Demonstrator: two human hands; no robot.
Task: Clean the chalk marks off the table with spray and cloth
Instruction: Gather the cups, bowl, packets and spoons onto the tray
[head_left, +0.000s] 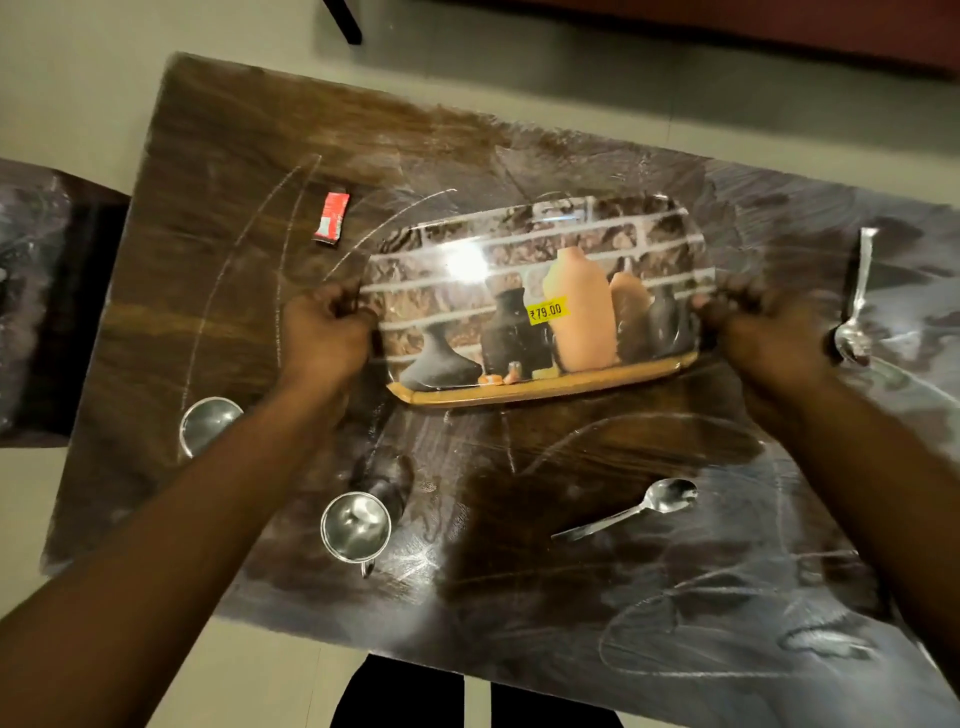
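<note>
A dark wooden table (218, 260) carries white chalk marks (239, 244) in curved lines at the left and loops at the front right. In the middle is a glossy rectangular tray (467, 322) printed with vases and a yellow price sticker. My left hand (324, 332) grips the tray's left end and my right hand (763, 332) grips its right end. The tray looks tilted, far edge raised. No spray bottle or cloth is in view.
Two steel cups stand at the front left, one (208, 423) near the table edge and one (356, 527) closer in. One spoon (628, 512) lies in front of the tray, another spoon (857, 296) at the right. A red sachet (331, 217) lies at the back left.
</note>
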